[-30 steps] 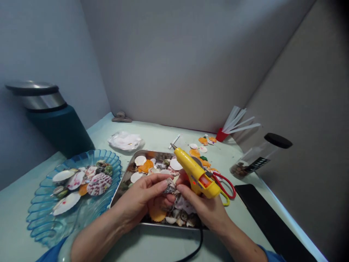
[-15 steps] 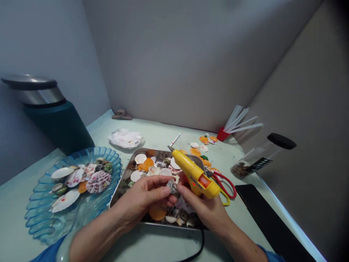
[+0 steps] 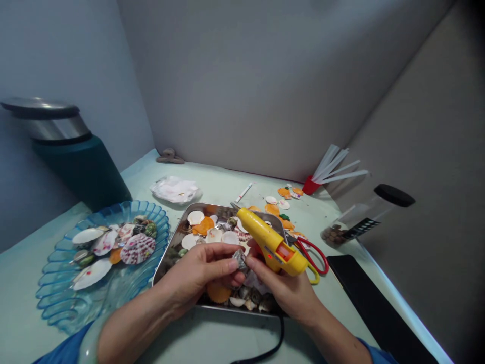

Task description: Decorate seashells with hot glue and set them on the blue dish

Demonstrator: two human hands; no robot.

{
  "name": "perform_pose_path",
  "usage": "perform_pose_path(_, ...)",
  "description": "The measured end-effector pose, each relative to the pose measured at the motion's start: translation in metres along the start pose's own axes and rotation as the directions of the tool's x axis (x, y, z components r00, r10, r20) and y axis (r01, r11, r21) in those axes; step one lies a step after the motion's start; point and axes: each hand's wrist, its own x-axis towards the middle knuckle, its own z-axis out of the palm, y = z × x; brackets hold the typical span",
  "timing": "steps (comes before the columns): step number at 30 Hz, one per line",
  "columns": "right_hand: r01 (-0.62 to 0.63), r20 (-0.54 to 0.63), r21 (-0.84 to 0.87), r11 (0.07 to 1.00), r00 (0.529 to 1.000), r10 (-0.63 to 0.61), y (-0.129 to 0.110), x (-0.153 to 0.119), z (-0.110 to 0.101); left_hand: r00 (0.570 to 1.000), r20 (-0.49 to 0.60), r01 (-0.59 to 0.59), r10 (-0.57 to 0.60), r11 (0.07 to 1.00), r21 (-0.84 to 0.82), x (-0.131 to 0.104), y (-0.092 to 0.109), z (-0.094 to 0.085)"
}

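Observation:
Between the thumb and fingers of my left hand (image 3: 208, 270) is a small grey shell (image 3: 240, 259). My right hand (image 3: 284, 288) is closed round a yellow hot glue gun (image 3: 261, 232), its nozzle pointing up and away to the left and a red light showing on its side. The right thumb and fingertip reach to the shell's right edge and seem to touch it. Both hands are over a metal tray (image 3: 162, 258) of mixed white, orange and dark shells, hiding part of it. A black cord (image 3: 278, 344) runs out below the right hand.
On the left stand a blue plastic dish (image 3: 56, 278) with shells and a teal flask (image 3: 83, 167). Scissors (image 3: 316, 255), a black flat object (image 3: 371, 298), a jar (image 3: 352, 217) and a red cup (image 3: 310, 185) of glue sticks lie right. A crumpled white packet (image 3: 175, 189) sits behind.
The view has shifted very slightly. Both hands keep nearly the same pose, with the shell and glue gun still held; the shell looks slightly turned.

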Motion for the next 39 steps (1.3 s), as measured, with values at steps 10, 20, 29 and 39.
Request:
perform_pose_path(10, 0.025, -0.106, -0.066, 0.998, 0.994, -0.032, -0.007, 0.004, -0.003, 0.996, -0.045, -0.080, 0.077, 0.995, -0.063, -0.001, 0.005, 0.001)
perform_pose_path(20, 0.163, 0.002, -0.249, 0.955, 0.986, -0.168, -0.004, -0.004, -0.027, 0.929, -0.200, -0.339, 0.311, 0.932, -0.125, 0.003, 0.022, -0.010)
perform_pose_path(29, 0.150, 0.218, -0.351, 0.924, 0.973, -0.075, -0.006, -0.002, -0.025, 0.921, -0.172, -0.374, 0.350, 0.917, -0.136, 0.001, 0.023, -0.008)
perform_pose_path(39, 0.130, 0.214, -0.320, 0.939, 0.975, -0.062, -0.005, -0.003, -0.024, 0.924, -0.104, -0.379, 0.368, 0.918, -0.118, 0.002, 0.021, -0.011)
